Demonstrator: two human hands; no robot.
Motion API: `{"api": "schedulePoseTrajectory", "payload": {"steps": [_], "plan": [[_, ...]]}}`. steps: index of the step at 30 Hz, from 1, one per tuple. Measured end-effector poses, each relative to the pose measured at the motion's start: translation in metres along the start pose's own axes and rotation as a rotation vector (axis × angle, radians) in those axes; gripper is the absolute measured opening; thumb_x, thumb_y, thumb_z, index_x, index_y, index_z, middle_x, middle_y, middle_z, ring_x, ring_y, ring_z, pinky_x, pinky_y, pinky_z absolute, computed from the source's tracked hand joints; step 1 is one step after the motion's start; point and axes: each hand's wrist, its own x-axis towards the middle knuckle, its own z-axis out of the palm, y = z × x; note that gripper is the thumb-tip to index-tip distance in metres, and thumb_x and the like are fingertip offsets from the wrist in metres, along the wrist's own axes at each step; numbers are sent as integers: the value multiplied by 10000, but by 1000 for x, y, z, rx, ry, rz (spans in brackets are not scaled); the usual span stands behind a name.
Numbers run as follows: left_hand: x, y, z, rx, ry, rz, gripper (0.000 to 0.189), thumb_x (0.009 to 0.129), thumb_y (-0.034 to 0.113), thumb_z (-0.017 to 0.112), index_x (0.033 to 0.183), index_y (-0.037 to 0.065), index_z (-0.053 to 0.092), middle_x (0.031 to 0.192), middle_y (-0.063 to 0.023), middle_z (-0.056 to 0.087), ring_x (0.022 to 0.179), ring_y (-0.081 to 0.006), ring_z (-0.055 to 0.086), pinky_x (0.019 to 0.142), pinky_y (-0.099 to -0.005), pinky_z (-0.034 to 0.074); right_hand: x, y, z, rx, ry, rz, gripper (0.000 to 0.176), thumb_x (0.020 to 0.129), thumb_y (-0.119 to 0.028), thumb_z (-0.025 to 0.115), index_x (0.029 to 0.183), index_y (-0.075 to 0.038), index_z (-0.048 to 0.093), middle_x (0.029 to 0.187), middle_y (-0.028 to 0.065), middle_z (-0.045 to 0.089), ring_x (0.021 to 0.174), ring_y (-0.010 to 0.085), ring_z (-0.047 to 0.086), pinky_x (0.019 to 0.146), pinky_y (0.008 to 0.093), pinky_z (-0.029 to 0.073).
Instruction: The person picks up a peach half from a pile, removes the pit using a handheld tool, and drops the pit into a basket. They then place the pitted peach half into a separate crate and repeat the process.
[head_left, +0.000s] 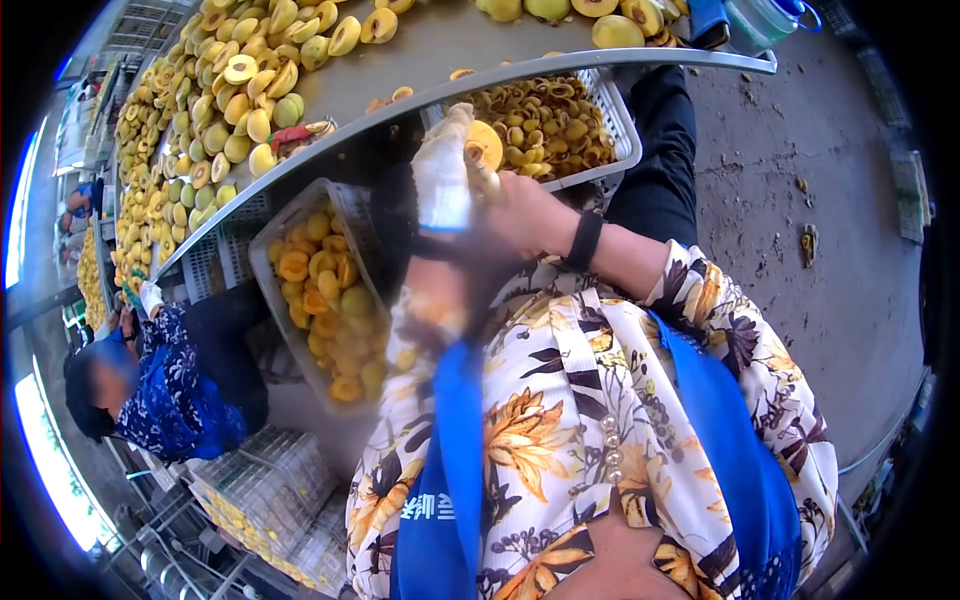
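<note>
Yellow fruit half (486, 145): gloved left hand (443, 168) grips its left side; right hand (530, 214) curled just nearside, hold unclear.

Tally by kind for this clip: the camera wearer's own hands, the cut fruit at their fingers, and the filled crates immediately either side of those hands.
Hands: 2 (gloved left hand, bare right hand)
Cut yellow stone fruit: 1
Filled crates: 2 (left crate, right crate)
Total: 5
</note>
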Motion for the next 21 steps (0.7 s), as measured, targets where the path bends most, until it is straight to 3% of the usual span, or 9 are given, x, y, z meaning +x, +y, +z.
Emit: {"api": "schedulePoseTrajectory", "payload": {"steps": [3, 6, 8, 11, 14, 15, 17, 20, 21], "plan": [[-3, 2, -12, -377, -89, -103, 385, 871, 285, 594, 1146, 20, 545, 1038, -38, 590, 907, -130, 570, 752, -260, 485, -11, -11, -2, 270, -1, 4, 101, 818, -103, 504, 878, -22, 503, 546, 45, 499, 349, 124, 465, 305, 249, 363], [8, -19, -40, 85, -15, 330, 346, 889, 265, 564, 1126, 14, 546, 1050, -71, 598, 947, -182, 576, 816, -296, 481, -4, -14, 14, 266, -46, -4, 132, 829, -123, 514, 927, -56, 458, 546, -10, 450, 341, 78, 409, 299, 224, 337], [17, -26, -56, 781, 41, 1089, 283, 931, 188, 445, 1116, 4, 554, 1048, -139, 597, 956, -221, 580, 833, -313, 470, -1, -19, 18, 207, -81, -45, 93, 814, -96, 486, 895, -54, 464, 550, -4, 450, 340, 78, 408, 295, 226, 342], [9, -29, -43, -154, 15, 267, 235, 856, 248, 603, 942, 30, 614, 808, -30, 591, 724, -101, 547, 631, -256, 446, 1, -16, 23, 225, -144, 69, 72, 804, -56, 469, 872, -69, 450, 568, -13, 433, 348, 71, 389, 301, 223, 340], [2, -14, -44, 101, 18, 160, 211, 833, 232, 579, 921, 42, 610, 838, -61, 602, 721, -160, 557, 639, -283, 457, 3, -9, 22, 356, -226, 117, 97, 802, -40, 472, 882, -86, 440, 581, -27, 416, 366, 56, 359, 315, 219, 328], [5, -15, -45, 357, -21, 214, 249, 812, 208, 555, 992, 40, 593, 916, -102, 611, 810, -223, 579, 709, -305, 472, 1, -9, 21, 384, -226, 169, 125, 813, -41, 496, 900, -108, 437, 582, -37, 402, 382, 46, 337, 334, 220, 318], [24, -28, -54, 949, -37, 1019, 334, 739, 161, 540, 1047, 42, 587, 969, -131, 628, 852, -278, 604, 723, -342, 490, -2, -14, 16, 523, -241, 223, 121, 825, -54, 513, 886, -120, 431, 580, -36, 402, 384, 48, 340, 339, 223, 311], [11, -12, -35, -102, -113, -34, 262, 844, 181, 562, 1058, 34, 595, 977, -53, 643, 834, -153, 598, 724, -289, 477, -4, -15, 10, 643, -304, 262, 137, 848, -77, 529, 854, -135, 405, 580, -41, 396, 387, 49, 336, 342, 222, 285], [9, -10, -36, -141, -148, -30, 251, 866, 204, 586, 1042, 28, 612, 986, -28, 636, 871, -100, 576, 760, -261, 462, -5, -13, 10, 654, -318, 246, 128, 854, -76, 524, 860, -134, 410, 583, -41, 397, 386, 49, 334, 340, 216, 278]]}}
